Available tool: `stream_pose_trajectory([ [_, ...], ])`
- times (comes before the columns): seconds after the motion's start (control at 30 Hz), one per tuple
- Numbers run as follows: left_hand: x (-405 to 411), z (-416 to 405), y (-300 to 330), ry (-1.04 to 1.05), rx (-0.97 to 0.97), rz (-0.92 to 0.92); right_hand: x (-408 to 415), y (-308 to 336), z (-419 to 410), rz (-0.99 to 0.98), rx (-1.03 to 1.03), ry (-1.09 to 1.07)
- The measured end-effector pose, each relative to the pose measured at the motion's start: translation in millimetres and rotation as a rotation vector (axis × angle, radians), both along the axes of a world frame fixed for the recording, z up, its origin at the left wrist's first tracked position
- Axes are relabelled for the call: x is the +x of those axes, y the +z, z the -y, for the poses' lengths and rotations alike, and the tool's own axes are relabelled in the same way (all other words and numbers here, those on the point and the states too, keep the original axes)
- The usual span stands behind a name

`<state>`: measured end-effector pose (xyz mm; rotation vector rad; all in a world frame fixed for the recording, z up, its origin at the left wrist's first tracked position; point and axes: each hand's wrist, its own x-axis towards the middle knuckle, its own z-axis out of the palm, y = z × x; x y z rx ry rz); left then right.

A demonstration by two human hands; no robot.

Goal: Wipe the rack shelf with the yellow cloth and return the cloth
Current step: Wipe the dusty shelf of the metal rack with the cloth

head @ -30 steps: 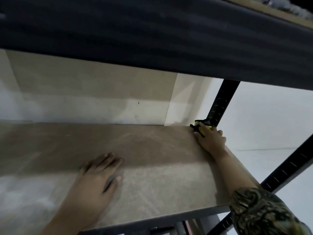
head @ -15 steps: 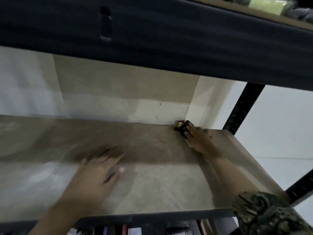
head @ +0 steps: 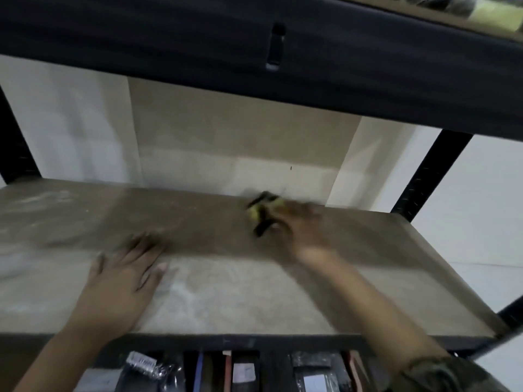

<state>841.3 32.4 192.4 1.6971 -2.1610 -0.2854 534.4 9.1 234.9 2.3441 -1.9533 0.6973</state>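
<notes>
The rack shelf (head: 254, 301) is a dusty brown board that fills the middle of the view. My right hand (head: 300, 224) presses the yellow cloth (head: 259, 212) with dark markings onto the shelf near its back edge, right of centre; hand and cloth are blurred by motion. My left hand (head: 124, 278) lies flat on the shelf at front left, fingers spread, holding nothing.
A dark shelf beam (head: 254, 52) hangs low overhead. Black uprights stand at back right (head: 424, 176) and far left (head: 14, 148). A pale wall (head: 226, 148) closes the back. Several packaged items (head: 240, 372) sit on the shelf below the front edge.
My right hand has swept the cloth leftward along the shelf's back edge, from the right rear corner post toward the centre. The left hand stays planted; the view has shifted left.
</notes>
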Motion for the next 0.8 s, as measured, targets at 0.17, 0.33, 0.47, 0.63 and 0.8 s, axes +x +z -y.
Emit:
stream_pose_trajectory([
  [0.17, -2, 1, 1, -0.007, -0.029, 0.008, -123, 1, -1, -0.025, 0.223, -0.646],
  [0.33, -1, 1, 1, -0.010, -0.034, 0.011, 3, -12, -14, -0.002, 0.099, -0.192],
  [0.47, -2, 0, 2, -0.002, -0.048, -0.002, 95, -21, -69, -0.094, 0.137, 0.284],
  [0.63, -1, 0, 3, -0.015, -0.067, -0.010, -47, -6, -55, 0.039, -0.044, -0.186],
  [0.8, -2, 0, 2, -0.023, -0.076, 0.013, -137, -6, -50, 0.063, 0.261, -0.785],
])
